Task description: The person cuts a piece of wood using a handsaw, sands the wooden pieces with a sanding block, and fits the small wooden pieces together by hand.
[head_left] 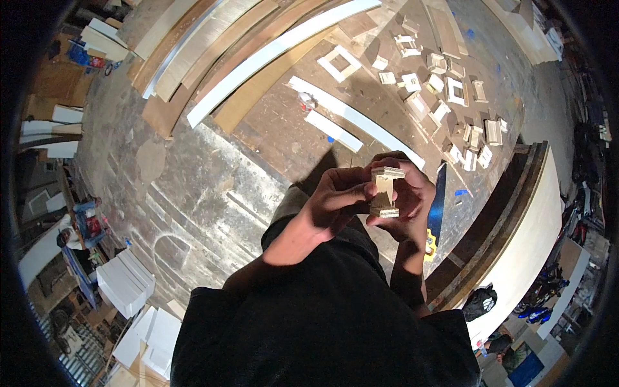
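Note:
A small wooden piece (384, 193), with a wider plywood plate at its top and another at its bottom, is held up in front of the body. My left hand (335, 200) pinches it from the left side with thumb and fingers. Around its right side are the curled fingers of my right hand (412, 200). Just right of my right hand lies a handsaw with a blue blade (436, 203) and a yellow handle (430, 243). White strips (361, 116) lie on the floor beyond my hands.
Several small wooden assemblies (456, 91) are scattered at the upper right. Long boards (258, 71) lie at the upper left of the work area. A large curved panel (522, 238) stands on the right, with a black cap (480, 302) on it. White stacked pieces (126, 282) are at lower left.

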`<control>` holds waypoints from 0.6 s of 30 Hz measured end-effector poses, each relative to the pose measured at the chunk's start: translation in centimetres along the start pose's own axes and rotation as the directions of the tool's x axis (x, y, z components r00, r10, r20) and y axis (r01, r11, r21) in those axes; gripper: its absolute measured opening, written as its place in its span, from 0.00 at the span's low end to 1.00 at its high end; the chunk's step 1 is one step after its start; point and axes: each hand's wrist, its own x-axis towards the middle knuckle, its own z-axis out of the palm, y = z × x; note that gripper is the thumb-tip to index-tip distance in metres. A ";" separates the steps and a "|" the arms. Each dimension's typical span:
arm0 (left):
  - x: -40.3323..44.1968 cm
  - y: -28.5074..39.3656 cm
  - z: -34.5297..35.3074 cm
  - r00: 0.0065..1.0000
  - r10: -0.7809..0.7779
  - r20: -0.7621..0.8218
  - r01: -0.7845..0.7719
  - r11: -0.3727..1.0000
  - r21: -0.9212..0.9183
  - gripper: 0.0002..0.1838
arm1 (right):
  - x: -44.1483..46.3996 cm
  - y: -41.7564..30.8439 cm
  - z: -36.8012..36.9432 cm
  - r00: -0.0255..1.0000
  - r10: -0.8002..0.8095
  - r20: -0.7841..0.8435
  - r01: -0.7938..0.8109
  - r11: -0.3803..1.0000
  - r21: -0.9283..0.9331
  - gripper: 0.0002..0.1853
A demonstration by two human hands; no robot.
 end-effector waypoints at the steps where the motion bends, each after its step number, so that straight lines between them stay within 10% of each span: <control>1: 0.0 0.1 0.2 1.000 -0.002 -0.001 0.002 1.000 0.002 0.25 | 0.0 0.1 0.0 1.000 -0.026 0.002 0.026 1.000 -0.017 0.43; 18: 0.1 0.1 0.2 0.999 -0.011 -0.044 0.015 0.996 0.092 0.24 | -0.2 0.1 0.2 0.999 -0.004 -0.049 0.004 1.000 0.000 0.41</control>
